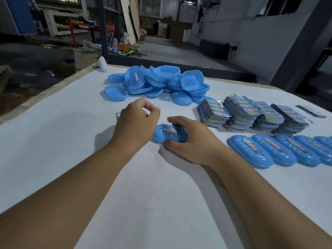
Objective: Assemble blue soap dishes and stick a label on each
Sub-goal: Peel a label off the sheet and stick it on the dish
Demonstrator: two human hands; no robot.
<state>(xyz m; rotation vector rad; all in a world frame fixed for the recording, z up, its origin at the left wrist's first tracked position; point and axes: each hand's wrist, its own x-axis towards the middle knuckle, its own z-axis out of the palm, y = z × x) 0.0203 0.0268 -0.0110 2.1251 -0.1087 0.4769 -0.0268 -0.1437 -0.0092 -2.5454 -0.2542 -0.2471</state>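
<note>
A blue soap dish [161, 134] lies upside down on the white table [71, 141] in the middle, with a colourful label [169, 130] on its top. My right hand [190, 139] grips its right end, thumb at the near side and fingers over the far side. My left hand [136, 123] hovers over the dish's left end with fingers curled; I cannot see anything between them. A corner of a label sheet [117, 115] peeks out behind that hand.
A heap of loose blue dish parts [158, 83] lies at the back of the table. Several stacks of label sheets [251, 112] stand to the right. A row of finished labelled dishes [280, 151] lines the right side. A white object [102, 64] sits at the far table corner.
</note>
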